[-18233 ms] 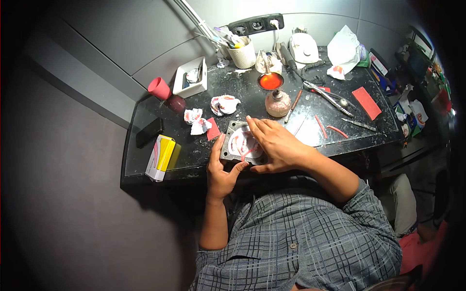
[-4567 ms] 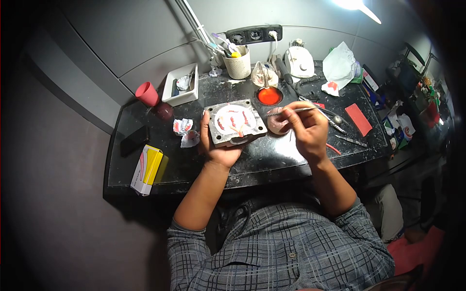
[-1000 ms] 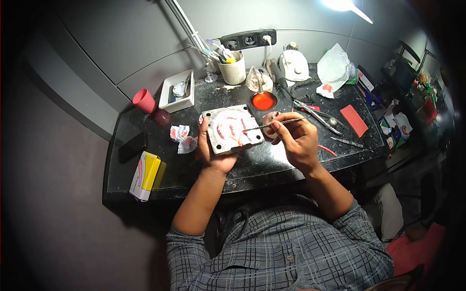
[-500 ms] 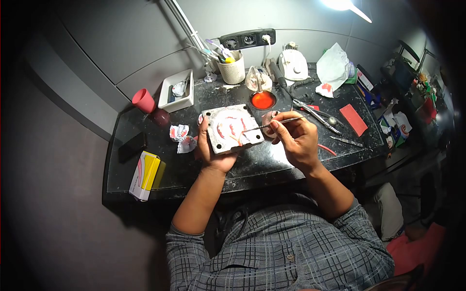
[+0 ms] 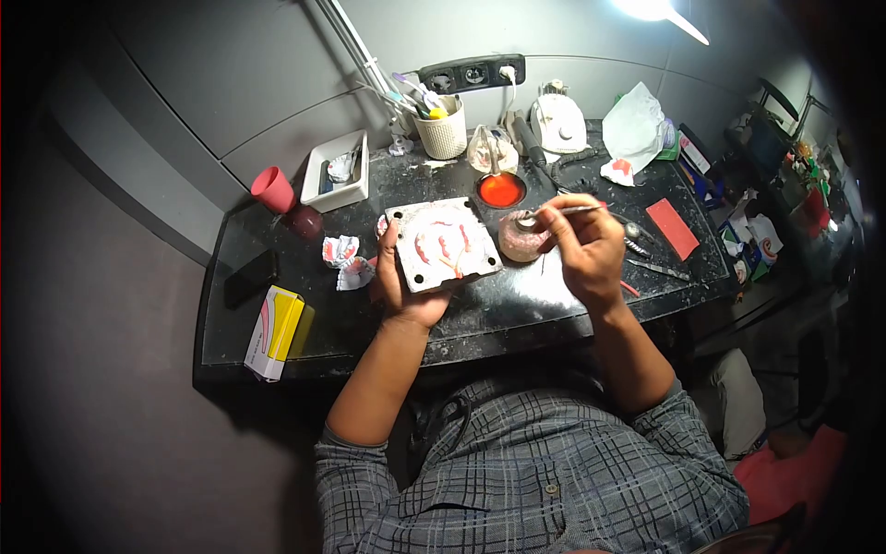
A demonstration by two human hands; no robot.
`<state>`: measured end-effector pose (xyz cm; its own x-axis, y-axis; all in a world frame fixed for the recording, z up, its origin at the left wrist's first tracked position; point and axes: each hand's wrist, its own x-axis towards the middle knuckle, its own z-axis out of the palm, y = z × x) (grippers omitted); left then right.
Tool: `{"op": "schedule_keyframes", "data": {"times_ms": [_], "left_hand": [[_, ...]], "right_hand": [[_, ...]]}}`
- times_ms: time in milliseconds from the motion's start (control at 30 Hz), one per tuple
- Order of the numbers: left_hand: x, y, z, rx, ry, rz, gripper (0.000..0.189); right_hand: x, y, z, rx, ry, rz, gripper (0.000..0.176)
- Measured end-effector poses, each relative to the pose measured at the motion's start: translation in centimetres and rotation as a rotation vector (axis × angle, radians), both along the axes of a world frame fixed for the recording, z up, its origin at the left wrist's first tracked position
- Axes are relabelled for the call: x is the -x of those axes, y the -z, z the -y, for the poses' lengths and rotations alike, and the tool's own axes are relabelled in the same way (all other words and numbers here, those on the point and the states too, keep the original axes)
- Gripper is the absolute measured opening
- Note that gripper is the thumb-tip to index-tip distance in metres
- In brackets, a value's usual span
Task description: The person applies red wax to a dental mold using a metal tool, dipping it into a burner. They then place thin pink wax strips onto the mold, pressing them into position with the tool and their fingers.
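My left hand (image 5: pixel 403 291) grips the left and lower edge of a square white plaster block (image 5: pixel 426 231), tilted up, with red and pink curved wax pieces on its face and dark holes at its corners. My right hand (image 5: pixel 586 249) is closed around a thin metal tool (image 5: pixel 570 210), held roughly level. That hand is right beside a round pinkish jar (image 5: pixel 522 242), to the right of the block; whether the tool touches the jar I cannot tell. Behind the block sits a round dish of red wax (image 5: pixel 501 190).
A pink cup (image 5: pixel 274 190), a white tray (image 5: pixel 336 174) and a yellow-white box (image 5: pixel 275 334) stand at the left. Behind are a woven cup of tools (image 5: pixel 442 134) and a white device (image 5: pixel 558 122). A red sheet (image 5: pixel 673 229) lies at the right. Another person's leg (image 5: pixel 741 402) shows lower right.
My right hand has moved right, drawing the tool away from the block's face, and more of the jar shows. My left hand and the block are almost unmoved.
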<state>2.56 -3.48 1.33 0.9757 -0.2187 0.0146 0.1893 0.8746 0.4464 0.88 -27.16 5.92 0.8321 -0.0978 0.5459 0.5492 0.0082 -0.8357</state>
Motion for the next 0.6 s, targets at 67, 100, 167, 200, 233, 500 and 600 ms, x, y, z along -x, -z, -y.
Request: {"op": "schedule_keyframes", "data": {"times_ms": [67, 100, 167, 200, 233, 500, 600], "left_hand": [[0.0, -0.1, 0.0, -0.015, -0.018, 0.014, 0.074], [0.0, -0.1, 0.0, -0.013, -0.018, 0.016, 0.074], [0.1, -0.2, 0.1, -0.017, -0.012, 0.027, 0.072], [0.1, -0.1, 0.1, -0.016, -0.012, 0.027, 0.072], [0.0, 0.0, 0.0, -0.006, -0.010, 0.028, 0.072], [0.2, -0.4, 0.0, 0.047, 0.013, 0.029, 0.058], [0.0, -0.1, 0.0, 0.002, -0.021, 0.025, 0.071]], "right_hand": [[-0.6, -0.7, 0.8, -0.009, 0.082, 0.022, 0.009], [-0.9, -0.7, 1.1, -0.022, 0.092, 0.013, 0.009], [-1.5, -0.6, 1.5, -0.042, 0.099, 0.007, 0.009], [-1.6, -0.5, 1.6, -0.041, 0.099, 0.007, 0.009], [-1.8, -0.3, 1.6, -0.031, 0.108, -0.001, 0.009], [-2.1, 0.0, 1.6, -0.010, 0.129, -0.017, 0.010], [-1.4, -0.4, 1.4, -0.102, 0.027, -0.003, 0.010]]}}
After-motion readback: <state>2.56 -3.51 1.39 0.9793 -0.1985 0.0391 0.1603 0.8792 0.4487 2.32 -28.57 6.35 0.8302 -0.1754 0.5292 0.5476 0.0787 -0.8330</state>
